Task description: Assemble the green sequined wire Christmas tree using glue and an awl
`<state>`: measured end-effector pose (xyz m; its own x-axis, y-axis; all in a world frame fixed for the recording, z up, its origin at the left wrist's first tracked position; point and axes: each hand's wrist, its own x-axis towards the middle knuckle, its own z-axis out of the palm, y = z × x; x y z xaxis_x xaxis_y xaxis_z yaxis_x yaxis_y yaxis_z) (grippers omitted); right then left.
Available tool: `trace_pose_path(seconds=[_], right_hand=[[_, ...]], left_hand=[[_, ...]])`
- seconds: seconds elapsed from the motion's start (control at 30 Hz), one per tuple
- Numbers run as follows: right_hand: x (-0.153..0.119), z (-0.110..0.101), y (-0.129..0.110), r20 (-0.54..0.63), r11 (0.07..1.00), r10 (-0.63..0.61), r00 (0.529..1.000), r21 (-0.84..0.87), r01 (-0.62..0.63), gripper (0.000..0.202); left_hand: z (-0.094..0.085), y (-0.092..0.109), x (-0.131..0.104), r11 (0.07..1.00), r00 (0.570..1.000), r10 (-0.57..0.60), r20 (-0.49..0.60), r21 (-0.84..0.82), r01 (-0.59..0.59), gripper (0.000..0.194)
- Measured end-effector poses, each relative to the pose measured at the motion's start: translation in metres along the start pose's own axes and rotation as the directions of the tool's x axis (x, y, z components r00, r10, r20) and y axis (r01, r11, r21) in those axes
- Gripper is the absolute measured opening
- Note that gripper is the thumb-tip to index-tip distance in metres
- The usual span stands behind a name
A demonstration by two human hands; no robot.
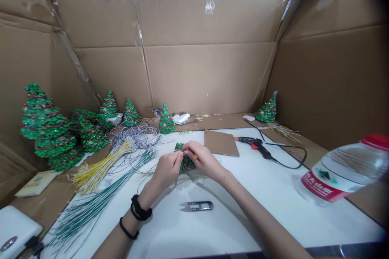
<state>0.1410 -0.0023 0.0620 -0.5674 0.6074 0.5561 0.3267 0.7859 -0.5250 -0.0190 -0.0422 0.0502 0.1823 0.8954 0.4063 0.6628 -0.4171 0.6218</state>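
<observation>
Cardboard walls (209, 73) stand around one white table (273, 186). Left hand (167, 166) and right hand (204, 158): fingertips pinched, close together; what they pinch is too small to tell. Small green tree (186, 164): mid-table, partly hidden behind both hands. Snips (199, 206): lie nearer the front. Glue gun (258, 145): lies right, beside a cardboard piece (221, 143).

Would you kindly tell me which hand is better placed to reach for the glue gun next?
Probably the right hand: it sits between the left hand and the glue gun, hence nearer.
</observation>
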Motion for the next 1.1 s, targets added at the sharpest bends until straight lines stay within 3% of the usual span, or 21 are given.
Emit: trace_pose_path(seconds=[0.33, 0.6, 0.77, 0.87, 0.97, 1.1], right_hand=[[-0.001, 0.002, 0.001, -0.075, 1.0, -0.023, 0.997, -0.01, 0.022, 0.015], [0.0, 0.005, 0.0, -0.205, 0.996, 0.085, 0.975, 0.053, -0.076, 0.012], [0.002, 0.002, 0.002, -0.272, 0.978, 0.196, 0.942, -0.016, -0.208, 0.013], [0.002, -0.001, 0.007, -0.241, 0.963, 0.249, 0.938, -0.043, -0.267, 0.012], [0.001, -0.002, 0.012, -0.161, 0.954, 0.271, 0.949, -0.088, -0.287, 0.012], [0.0, 0.002, 0.013, -0.112, 0.942, 0.276, 0.955, -0.166, -0.292, 0.013]], left_hand=[[0.002, -0.005, 0.001, 0.977, 0.992, -0.088, -0.087, -0.202, 0.069, 0.036], [0.002, -0.002, 0.0, 0.998, 0.99, -0.04, -0.138, -0.062, 0.032, 0.03], [0.001, -0.011, 0.003, 0.975, 0.951, -0.213, -0.225, 0.017, 0.223, 0.041], [0.003, -0.019, 0.006, 0.941, 0.927, -0.339, -0.16, -0.049, 0.335, 0.046], [0.006, -0.024, 0.01, 0.89, 0.905, -0.42, -0.068, -0.228, 0.396, 0.045], [0.008, -0.021, 0.013, 0.695, 0.841, -0.524, 0.136, -0.502, 0.514, 0.039]])
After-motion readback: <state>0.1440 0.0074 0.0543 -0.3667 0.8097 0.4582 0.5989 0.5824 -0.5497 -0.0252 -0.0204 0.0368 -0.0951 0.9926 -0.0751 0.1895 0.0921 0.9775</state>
